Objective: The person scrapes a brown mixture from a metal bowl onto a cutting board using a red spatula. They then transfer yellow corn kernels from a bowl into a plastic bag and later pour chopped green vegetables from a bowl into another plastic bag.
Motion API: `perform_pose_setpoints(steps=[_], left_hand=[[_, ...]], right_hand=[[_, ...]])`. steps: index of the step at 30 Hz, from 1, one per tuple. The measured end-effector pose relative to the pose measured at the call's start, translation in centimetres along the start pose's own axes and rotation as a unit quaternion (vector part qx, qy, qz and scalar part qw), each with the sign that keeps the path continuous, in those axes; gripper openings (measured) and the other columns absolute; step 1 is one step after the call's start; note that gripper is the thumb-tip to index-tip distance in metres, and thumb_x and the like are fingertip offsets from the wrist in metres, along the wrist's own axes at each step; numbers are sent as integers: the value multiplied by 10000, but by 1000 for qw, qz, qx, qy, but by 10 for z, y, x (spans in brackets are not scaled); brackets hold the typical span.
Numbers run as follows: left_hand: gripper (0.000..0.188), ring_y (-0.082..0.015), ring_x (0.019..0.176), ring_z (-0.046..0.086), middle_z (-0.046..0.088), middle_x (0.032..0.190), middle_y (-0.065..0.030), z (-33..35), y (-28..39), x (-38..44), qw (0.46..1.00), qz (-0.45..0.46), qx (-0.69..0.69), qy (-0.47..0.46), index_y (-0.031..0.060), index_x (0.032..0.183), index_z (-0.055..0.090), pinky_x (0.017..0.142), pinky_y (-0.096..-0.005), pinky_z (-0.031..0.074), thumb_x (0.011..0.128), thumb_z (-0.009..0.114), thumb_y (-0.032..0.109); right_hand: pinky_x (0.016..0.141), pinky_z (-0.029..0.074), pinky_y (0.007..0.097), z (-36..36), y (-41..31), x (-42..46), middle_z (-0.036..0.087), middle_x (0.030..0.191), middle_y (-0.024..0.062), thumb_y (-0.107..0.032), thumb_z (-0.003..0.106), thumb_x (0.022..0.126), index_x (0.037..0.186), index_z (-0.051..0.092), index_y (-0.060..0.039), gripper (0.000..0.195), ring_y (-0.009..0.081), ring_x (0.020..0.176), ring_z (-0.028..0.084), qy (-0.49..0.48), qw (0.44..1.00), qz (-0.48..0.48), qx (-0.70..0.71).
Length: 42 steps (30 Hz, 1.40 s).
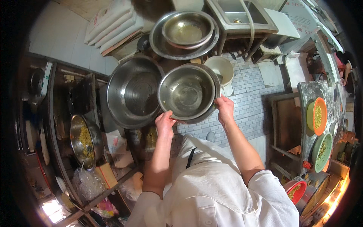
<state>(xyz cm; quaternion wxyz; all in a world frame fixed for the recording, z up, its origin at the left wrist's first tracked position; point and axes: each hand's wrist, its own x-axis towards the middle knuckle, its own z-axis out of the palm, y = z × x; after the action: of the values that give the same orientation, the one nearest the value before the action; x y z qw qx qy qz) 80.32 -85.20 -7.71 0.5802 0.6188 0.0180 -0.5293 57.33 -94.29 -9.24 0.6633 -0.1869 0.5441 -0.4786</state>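
In the head view, my left hand [165,123] grips the near left rim of a stack of round metal basins. The top stainless steel basin [186,91] is wide and holds a little residue on its wall. Beneath it, a larger metal basin [217,82] shows along the right side. My right hand [225,109] closes on the rim at the lower right of this stack. A big deep steel basin [134,92] is just left of the stack. Beyond it, another steel bowl [187,28] sits nested in a broad metal basin [157,42]. The undersides are hidden.
A white bucket [219,69] stands behind on the tiled floor [248,93]. A metal sink [241,17] is farther back. To the right, a floury worktop [309,88] bears an orange bowl [311,116] and a green colander [319,151]. At left, a steel bowl [96,142] holds yellow food with a utensil.
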Motion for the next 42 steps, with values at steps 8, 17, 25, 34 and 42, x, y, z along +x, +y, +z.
perform_pose_setpoints(steps=[8,17,25,34,42], left_hand=[[376,-92,523,533,574,808,-41,78,36,94,979,55,179,-80,16,915,595,499,-259,478,965,544,385],[244,-100,549,537,591,790,-43,66,56,192,972,-12,205,-112,19,804,604,531,-257,470,919,573,232],[192,-120,563,558,604,797,-56,60,71,221,967,-77,222,-97,26,850,612,552,-277,504,886,593,214],[254,-240,755,547,578,878,-130,102,31,173,951,-138,240,-140,-30,986,571,707,-373,509,852,582,186],[422,-185,701,612,638,783,-45,136,-37,123,895,-171,320,-261,84,882,598,733,-372,576,975,440,464]], right_hand=[[504,347,213,40,-35,117,601,704,-3,-42,593,775,807,659,-12,80,75,549,471,97,992,-35,74],[496,365,241,153,-45,283,570,741,5,3,582,777,917,635,-48,158,98,590,482,133,981,-14,141],[512,508,360,144,0,337,602,758,108,-42,589,828,822,604,2,47,212,570,555,181,966,92,-158],[486,523,363,-154,105,45,666,833,139,-182,537,871,952,666,21,255,229,639,650,310,911,149,-225],[509,526,430,-383,187,-335,625,813,160,-448,434,945,852,582,16,496,308,654,656,677,687,96,247]])
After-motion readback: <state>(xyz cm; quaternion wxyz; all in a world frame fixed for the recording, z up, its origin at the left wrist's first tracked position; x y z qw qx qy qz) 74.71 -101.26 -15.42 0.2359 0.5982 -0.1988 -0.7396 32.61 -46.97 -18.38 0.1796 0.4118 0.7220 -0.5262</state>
